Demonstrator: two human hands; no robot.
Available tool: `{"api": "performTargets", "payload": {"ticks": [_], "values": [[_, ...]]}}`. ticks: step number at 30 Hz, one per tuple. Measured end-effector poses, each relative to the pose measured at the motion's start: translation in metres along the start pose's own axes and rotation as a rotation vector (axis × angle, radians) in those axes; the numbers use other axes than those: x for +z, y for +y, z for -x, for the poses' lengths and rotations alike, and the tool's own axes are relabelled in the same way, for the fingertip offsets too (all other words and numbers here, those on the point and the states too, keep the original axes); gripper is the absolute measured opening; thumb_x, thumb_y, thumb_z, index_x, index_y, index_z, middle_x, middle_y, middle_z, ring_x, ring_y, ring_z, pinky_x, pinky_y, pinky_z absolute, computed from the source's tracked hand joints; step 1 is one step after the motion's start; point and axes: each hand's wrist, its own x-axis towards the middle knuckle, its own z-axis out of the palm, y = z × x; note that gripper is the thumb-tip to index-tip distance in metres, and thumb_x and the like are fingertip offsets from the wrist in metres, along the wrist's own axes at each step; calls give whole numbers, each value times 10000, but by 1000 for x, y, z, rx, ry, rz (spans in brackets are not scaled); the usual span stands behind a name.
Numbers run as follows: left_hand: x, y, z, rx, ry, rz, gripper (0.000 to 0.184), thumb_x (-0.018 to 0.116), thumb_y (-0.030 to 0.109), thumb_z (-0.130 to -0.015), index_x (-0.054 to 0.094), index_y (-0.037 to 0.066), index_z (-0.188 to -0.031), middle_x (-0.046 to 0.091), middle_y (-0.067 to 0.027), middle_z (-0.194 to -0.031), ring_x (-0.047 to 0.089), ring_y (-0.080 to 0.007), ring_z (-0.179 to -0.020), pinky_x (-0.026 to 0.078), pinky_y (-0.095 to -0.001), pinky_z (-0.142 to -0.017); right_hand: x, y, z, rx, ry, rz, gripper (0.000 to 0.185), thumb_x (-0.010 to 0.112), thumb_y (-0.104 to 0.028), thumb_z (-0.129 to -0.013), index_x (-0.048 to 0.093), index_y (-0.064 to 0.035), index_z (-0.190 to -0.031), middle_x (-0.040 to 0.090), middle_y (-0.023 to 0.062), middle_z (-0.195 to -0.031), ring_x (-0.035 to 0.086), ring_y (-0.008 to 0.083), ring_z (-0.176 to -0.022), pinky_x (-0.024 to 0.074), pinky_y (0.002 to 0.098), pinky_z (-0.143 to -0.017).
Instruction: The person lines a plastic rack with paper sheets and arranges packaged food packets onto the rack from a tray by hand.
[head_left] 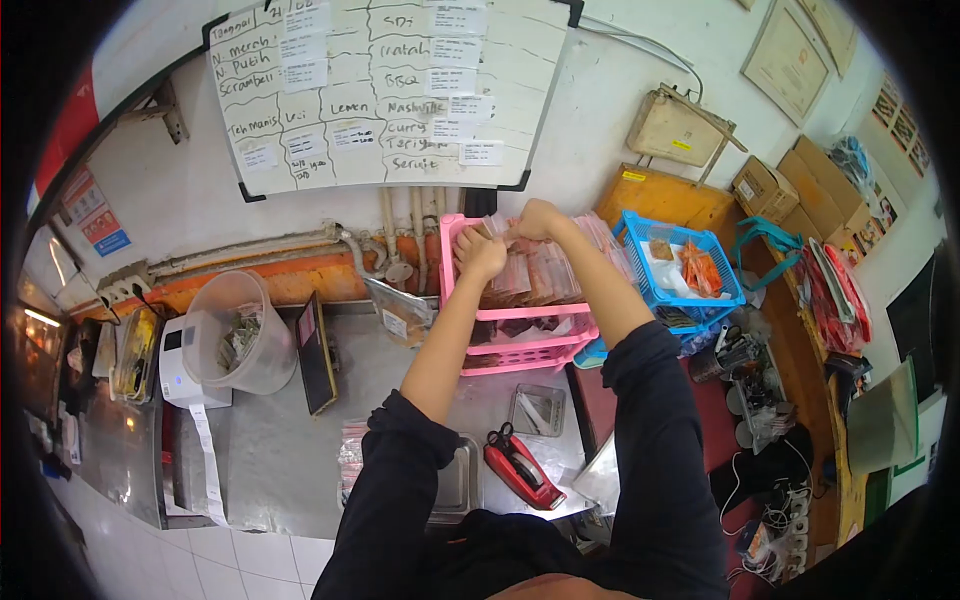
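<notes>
A pink tiered basket rack [449, 262] stands against the wall, its top tier packed with rows of small clear plastic packets [545, 275] of reddish-brown contents. At the left end of this tier, my left hand [481, 254] has its fingers bent over a packet. My right hand [540, 220] is closed at the back of the tier, pinching the packets' upper edge. Clear plastic shows between the two hands. My right fingertips are partly hidden behind the packets.
A blue basket [738, 292] with orange-red packets sits right of the rack. On the steel counter [260, 440] are a red tape dispenser [523, 470] with black-handled scissors, a small metal tray [538, 410], a clear tub [280, 345] and a label printer [178, 365]. A whiteboard [520, 120] hangs above.
</notes>
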Motion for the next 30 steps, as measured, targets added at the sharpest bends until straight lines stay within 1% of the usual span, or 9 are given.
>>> {"api": "performTargets", "payload": {"ticks": [4,7,12,18,20,24,27,29,30], "values": [[-2,7,7,23,-75,-191,758,439,420,-848,170,-62,-1367,200,-271,-1406,184,-449,-1303,129,-499,-1079,-33,12,41,32,235,-23,397,661,-375,-721,664,21,-733,643,173,-679,632,262,-588,510,342,-626],[11,15,23,337,358,-351,660,447,413,-860,297,-1,-1351,277,-248,-1383,207,-468,-1285,140,-548,-1058,-53,26,91,17,304,-359,405,655,-370,-753,646,34,-740,631,150,-652,634,223,-603,498,337,-581],[12,17,24,256,60,-383,586,440,424,-866,360,101,-1348,240,-228,-1414,190,-465,-1297,115,-614,-1029,-31,68,159,-119,433,-471,288,632,-272,-804,638,15,-786,595,92,-620,564,134,-557,451,312,-521],[16,15,23,588,157,-606,549,458,400,-854,394,143,-1335,224,-179,-1439,182,-406,-1319,136,-601,-1037,26,62,263,-62,255,-987,198,617,-221,-843,633,-25,-862,610,12,-718,527,76,-616,437,231,-547],[26,9,18,528,41,-606,516,480,389,-841,443,149,-1296,251,-162,-1434,203,-406,-1313,140,-597,-1041,58,53,279,-12,174,-1105,171,612,-195,-852,628,-27,-881,599,-10,-729,527,61,-630,431,204,-547],[20,22,41,590,215,-665,492,526,358,-822,501,62,-1214,301,-195,-1399,255,-404,-1293,169,-578,-1038,134,44,287,-2,86,-1224,133,609,-152,-854,613,-21,-881,586,-2,-721,534,61,-585,433,202,-531],[1,35,113,868,115,-382,493,509,329,-847,460,67,-1261,347,-187,-1369,275,-359,-1300,143,-536,-1070,168,27,288,75,-1,-1515,253,577,-259,-881,594,-34,-995,615,26,-810,580,101,-656,461,230,-597],[7,0,179,933,-74,-199,483,524,306,-838,468,60,-1250,373,-197,-1346,284,-359,-1295,162,-520,-1064,195,10,282,185,25,-2067,483,453,-442,-910,490,-50,-1190,594,125,-1064,589,208,-940,479,312,-764],[14,-26,212,933,-176,-152,484,527,306,-836,471,65,-1252,371,-201,-1346,282,-364,-1296,173,-515,-1058,202,-2,281,192,-22,-2070,483,453,-442,-910,490,-50,-1190,594,125,-1064,589,208,-940,479,312,-764]]}}
